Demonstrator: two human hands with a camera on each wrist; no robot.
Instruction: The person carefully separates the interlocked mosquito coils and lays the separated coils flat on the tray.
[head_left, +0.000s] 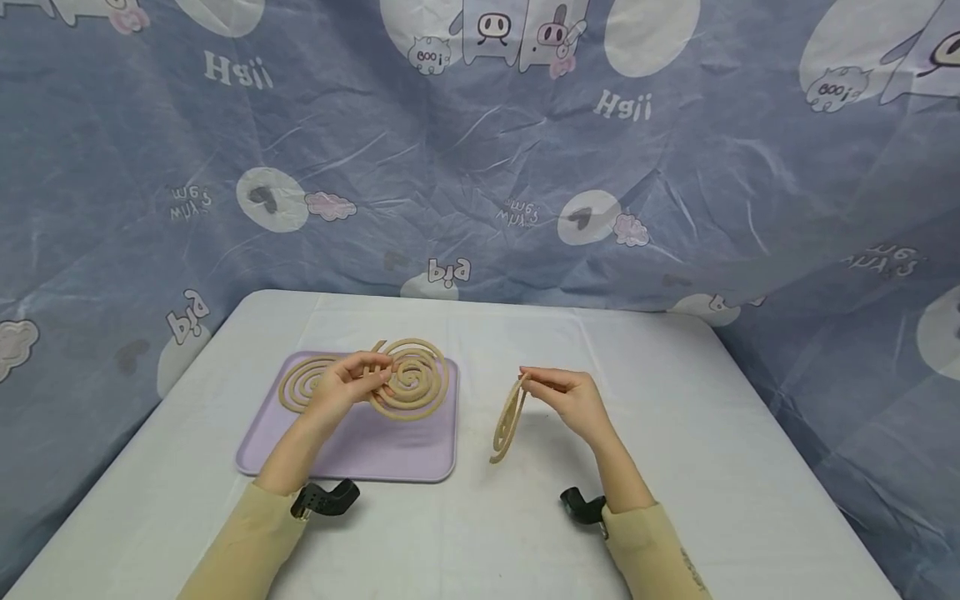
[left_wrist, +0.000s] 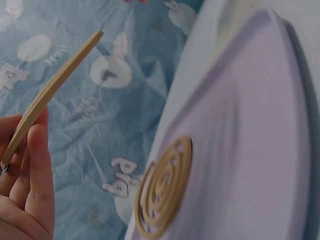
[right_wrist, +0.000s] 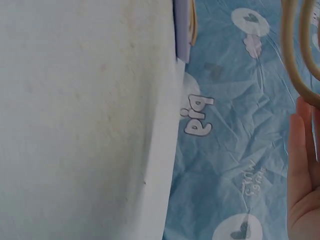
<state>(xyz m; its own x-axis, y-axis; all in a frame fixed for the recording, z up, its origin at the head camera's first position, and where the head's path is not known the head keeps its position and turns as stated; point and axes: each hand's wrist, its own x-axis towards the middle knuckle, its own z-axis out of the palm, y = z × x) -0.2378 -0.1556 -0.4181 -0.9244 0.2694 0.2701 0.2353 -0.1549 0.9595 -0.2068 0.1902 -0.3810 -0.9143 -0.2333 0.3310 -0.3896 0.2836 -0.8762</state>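
Observation:
My left hand [head_left: 351,381] pinches a tan mosquito coil [head_left: 424,408] by its left side, over the upper right part of the lilac tray [head_left: 352,462]. In the left wrist view this held coil [left_wrist: 60,75] shows edge-on between thumb and fingers. A second mosquito coil [left_wrist: 165,187] lies flat on the tray, partly covered by the left hand in the head view. To the right of the tray, my right hand [head_left: 573,400] pinches another mosquito coil [head_left: 507,421] at its top edge. That coil hangs tilted, nearly edge-on in the head view.
A white cloth covers the table [head_left: 720,467]. Blue printed fabric [head_left: 480,167] hangs behind and at both sides. Black camera mounts [head_left: 327,498] sit on both wrists, low over the table. The tray has a raised rim.

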